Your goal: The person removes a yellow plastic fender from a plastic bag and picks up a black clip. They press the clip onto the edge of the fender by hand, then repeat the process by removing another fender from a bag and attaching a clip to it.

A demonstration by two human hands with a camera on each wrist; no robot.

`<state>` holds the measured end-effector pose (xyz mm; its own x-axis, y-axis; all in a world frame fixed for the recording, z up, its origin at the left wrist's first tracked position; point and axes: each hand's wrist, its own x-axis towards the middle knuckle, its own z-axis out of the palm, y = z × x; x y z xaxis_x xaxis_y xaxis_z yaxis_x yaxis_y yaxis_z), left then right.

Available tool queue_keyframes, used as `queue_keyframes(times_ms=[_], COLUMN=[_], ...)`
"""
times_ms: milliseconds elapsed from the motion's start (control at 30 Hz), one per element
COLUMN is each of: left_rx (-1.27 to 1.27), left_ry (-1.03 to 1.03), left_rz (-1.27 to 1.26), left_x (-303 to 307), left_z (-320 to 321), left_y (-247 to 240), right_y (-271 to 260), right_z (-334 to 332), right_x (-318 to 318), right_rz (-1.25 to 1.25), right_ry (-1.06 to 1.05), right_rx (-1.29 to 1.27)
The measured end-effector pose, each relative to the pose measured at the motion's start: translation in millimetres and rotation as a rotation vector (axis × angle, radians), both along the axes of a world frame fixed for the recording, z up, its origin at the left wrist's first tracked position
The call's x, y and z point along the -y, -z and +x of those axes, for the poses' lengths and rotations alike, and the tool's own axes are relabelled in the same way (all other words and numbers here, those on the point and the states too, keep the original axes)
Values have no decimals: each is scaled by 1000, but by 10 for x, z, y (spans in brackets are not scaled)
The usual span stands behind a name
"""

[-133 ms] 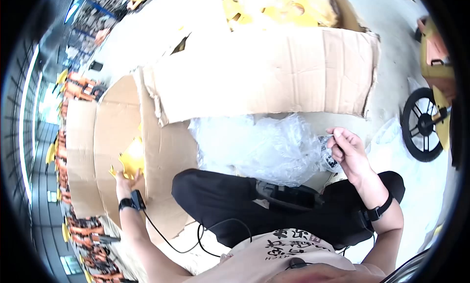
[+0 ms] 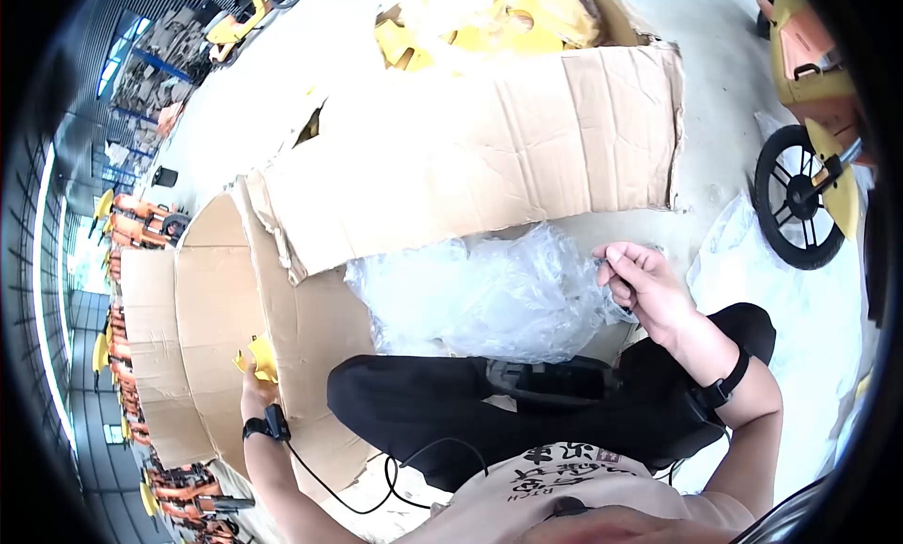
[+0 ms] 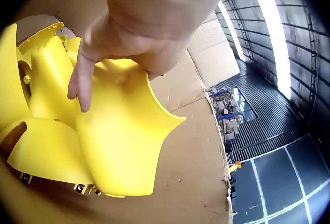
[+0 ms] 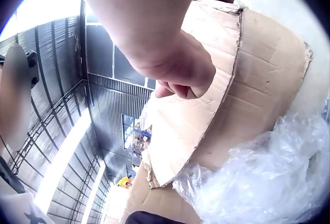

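My left hand (image 2: 261, 391) reaches into the cardboard box (image 2: 221, 290) on the left and grips the edge of a curved yellow plastic panel (image 3: 121, 131). In the left wrist view, fingers lie over the panel's upper face, with more yellow parts (image 3: 49, 74) close beside it. The box wall hides part of the panel in the head view. My right hand (image 2: 654, 285) is raised above the right knee, its fingers curled and the thumb against the index finger. It holds a small dark thing (image 2: 627, 307) that peeks out under the fingers; its kind I cannot tell.
Crumpled clear plastic wrap (image 2: 480, 295) lies before my crossed legs. Behind it stands a large cardboard box (image 2: 489, 149) holding yellow parts (image 2: 470, 27). A black wheel (image 2: 800, 198) of a yellow-orange vehicle is at the right. A cable (image 2: 329, 502) runs from my left wrist.
The head view has shifted, so the boxes and wrap sit further left. Less of the yellow panel shows beyond my left hand. The right hand stays raised with its fingers curled.
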<state>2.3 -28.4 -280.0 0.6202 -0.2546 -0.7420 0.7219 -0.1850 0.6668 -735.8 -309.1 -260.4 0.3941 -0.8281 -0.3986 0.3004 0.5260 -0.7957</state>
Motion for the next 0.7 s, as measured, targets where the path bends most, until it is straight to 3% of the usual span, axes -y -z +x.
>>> queue_keyframes(times_ms=[33,67,100,167,233,267,333,467,567,600,700], left_rx=[27,34,44,384,810,908,1172,1501,1570,1470,1478], left_ry=[257,476,487,604,764,784,729,1140,1521,1635,2043], left_rz=[-13,177,170,956,1152,917,448,-119,-351,-391,-266], left_x=[-141,-131,72,439,921,1156,2109,3696,4674,4943,5889], left_z=[169,411,281,14,148,414,-697,-2496,-3560,-3876,-4340], left_y=[70,119,-34,-499,-777,-835,-1293,-1711,-1745,-1738,-1452], right_y=[-8,-36,-47,-83,-116,-123,-132,-91,-38,-19,28], right_z=[-4,-11,-17,-32,-35,-30,-13,16,38,35,24], right_x=[-46,-63,-28,-28,-22,-30,-37,-38,-52,-54,-53], right_rz=[34,45,36,47,50,56,52,32,40,57,55], right_ry=[-16,-21,-9,-25,-36,-53,-63,-98,-114,-124,-129], right_rx=[-10,-12,-4,-42,-30,-26,-29,-62,-77,-80,-77])
